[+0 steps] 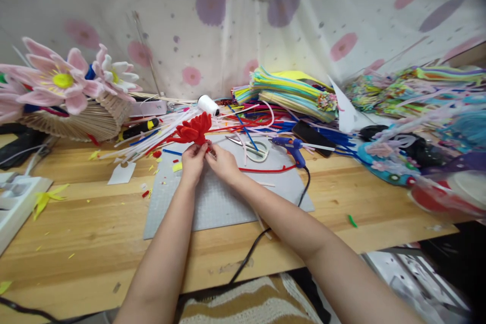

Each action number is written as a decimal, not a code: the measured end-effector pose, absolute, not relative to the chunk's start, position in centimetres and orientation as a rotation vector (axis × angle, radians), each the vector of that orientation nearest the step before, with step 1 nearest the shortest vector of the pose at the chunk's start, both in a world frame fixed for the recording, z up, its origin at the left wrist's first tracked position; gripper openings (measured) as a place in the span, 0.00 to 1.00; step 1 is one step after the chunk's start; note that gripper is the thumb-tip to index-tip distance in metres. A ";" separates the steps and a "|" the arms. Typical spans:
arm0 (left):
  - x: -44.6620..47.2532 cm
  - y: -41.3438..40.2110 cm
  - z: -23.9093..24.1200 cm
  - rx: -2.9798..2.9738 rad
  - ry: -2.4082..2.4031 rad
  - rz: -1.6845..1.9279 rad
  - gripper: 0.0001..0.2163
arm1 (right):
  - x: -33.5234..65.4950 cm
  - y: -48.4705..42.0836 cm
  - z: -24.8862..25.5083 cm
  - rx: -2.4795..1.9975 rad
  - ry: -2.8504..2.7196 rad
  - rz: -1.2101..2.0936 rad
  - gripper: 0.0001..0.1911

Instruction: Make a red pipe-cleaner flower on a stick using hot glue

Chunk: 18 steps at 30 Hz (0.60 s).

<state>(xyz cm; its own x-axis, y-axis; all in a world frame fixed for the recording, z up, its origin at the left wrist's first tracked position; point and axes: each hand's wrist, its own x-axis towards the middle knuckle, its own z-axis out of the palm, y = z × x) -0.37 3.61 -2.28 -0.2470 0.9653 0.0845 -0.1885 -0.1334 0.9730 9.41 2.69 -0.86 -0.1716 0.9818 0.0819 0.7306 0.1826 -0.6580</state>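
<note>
A red flower of fuzzy pipe cleaners [193, 129] stands up from my two hands, which meet at its base. My left hand [193, 162] pinches the flower's lower end from the left. Closed at the same spot, my right hand [222, 161] has its fingertips against the base too. The exact grip of the fingertips is small and partly hidden. Below them lies a grey cutting mat [224, 207]. To the right of my hands are scissors with pale handles [258, 152], a long red pipe cleaner [266, 169] and a blue glue gun [290, 148].
Pink and white fuzzy flowers [63, 81] stand at the left. Bundled pipe cleaners [292, 91] are heaped at the back, near a white thread spool [208, 105] and a dark phone [313, 137]. The glue gun's black cord [250, 253] crosses the table's front edge. A white power strip [18, 202] sits left.
</note>
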 end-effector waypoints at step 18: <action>0.7 3.2 -1.0 0.787 1.216 1.425 0.13 | 9.4 3.3 -0.4 -1.542 -1.874 0.862 0.14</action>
<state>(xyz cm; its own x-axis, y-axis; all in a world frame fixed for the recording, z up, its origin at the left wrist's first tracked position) 0.69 3.16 -0.98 -0.2280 0.9630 -0.1439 -0.2932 0.0731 0.9533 9.45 3.27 -0.41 -0.1830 0.9829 0.0206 0.6243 0.1324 -0.7699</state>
